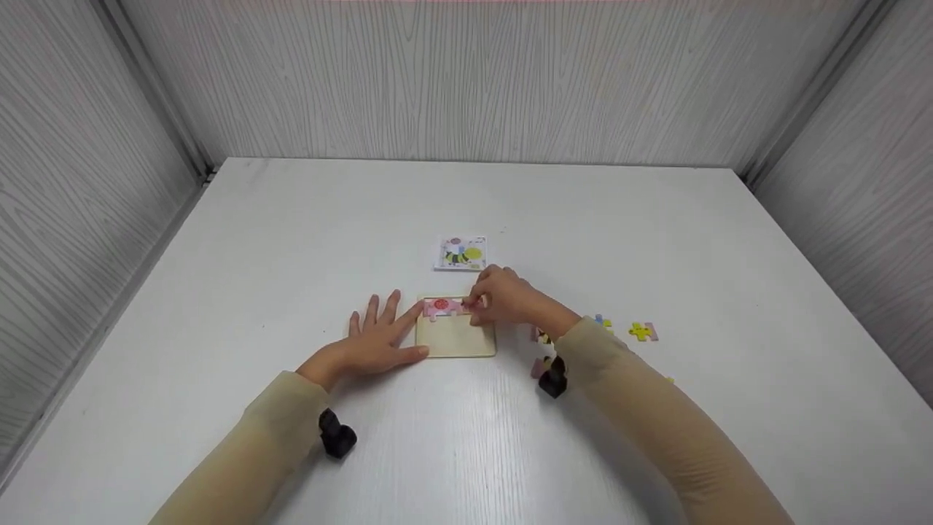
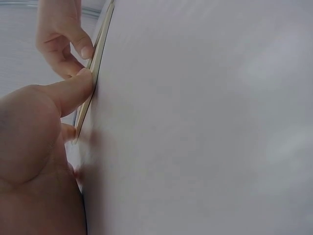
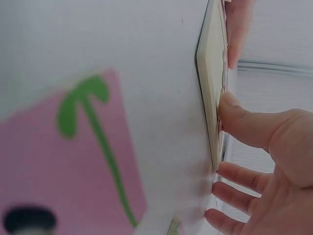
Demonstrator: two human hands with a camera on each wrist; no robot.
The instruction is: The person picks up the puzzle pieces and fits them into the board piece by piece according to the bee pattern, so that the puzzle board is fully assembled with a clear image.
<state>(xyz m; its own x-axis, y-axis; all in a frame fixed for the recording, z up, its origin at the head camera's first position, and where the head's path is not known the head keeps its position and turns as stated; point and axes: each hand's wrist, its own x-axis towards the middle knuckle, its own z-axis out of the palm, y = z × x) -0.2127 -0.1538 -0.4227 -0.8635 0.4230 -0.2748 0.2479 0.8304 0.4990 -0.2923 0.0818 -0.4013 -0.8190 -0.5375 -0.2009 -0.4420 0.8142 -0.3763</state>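
Note:
A shallow wooden puzzle tray (image 1: 455, 339) lies on the table, with pink puzzle pieces (image 1: 440, 305) along its far edge, one bearing a red round shape. My left hand (image 1: 379, 346) rests at the tray's left side, fingers spread, its index finger and thumb touching the tray's edge. Over the far right corner, my right hand (image 1: 506, 295) pinches a pink puzzle piece (image 1: 477, 308) in the tray, mostly covered by the fingers. In the right wrist view, the right thumb (image 3: 237, 117) presses at the tray's top face and the other fingers extend past its edge.
Beyond the tray lies a square picture card (image 1: 461, 254) with a bee. Loose pieces lie to the right, including a yellow one (image 1: 643, 332) and a blue-yellow one (image 1: 603, 321); the right forearm partly hides others. A pink piece with a green stem (image 3: 98, 142) shows close in the right wrist view.

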